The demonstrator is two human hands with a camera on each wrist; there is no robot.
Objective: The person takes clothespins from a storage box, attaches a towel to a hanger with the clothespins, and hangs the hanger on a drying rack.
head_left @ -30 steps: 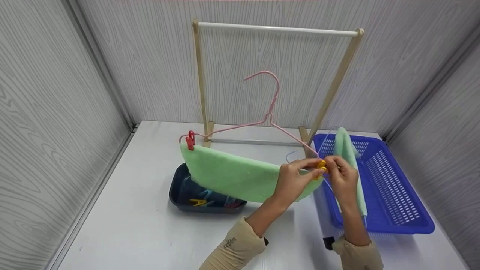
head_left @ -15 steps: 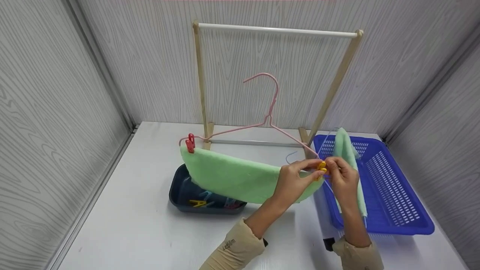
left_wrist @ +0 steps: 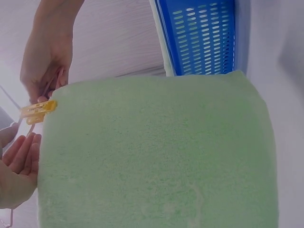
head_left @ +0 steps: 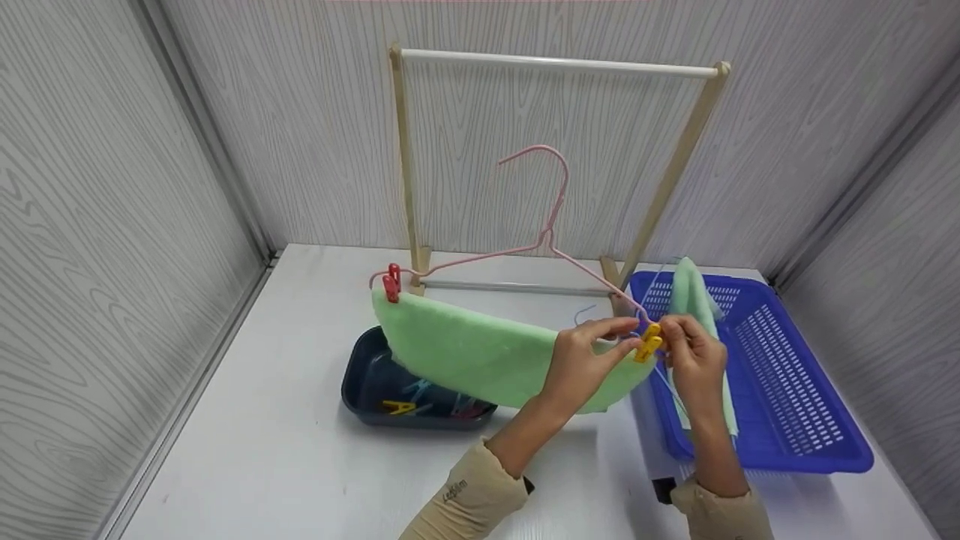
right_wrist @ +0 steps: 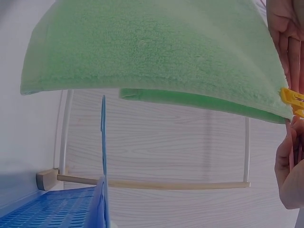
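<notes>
A light green cloth hangs folded over the pink wire hanger. At its left end a red clothespin clips it, and a yellow clothespin sits at the right corner. My left hand is beside the yellow clothespin, its fingers extended and its thumb tip right at the clip's edge; in the left wrist view the fingertips lie just off the clip. My right hand pinches the pink hanger's right end, and the wire shows between its fingers in the right wrist view.
A dark box with several clothespins stands under the cloth's left part. On the right is a blue basket with a second green cloth on a blue hanger over its edge. A rack with a white bar stands behind.
The hanger, cloth and both hands have shifted slightly right. My left fingers have loosened from the yellow clothespin, which now shows more fully. The right hand keeps its pinch on the hanger.
</notes>
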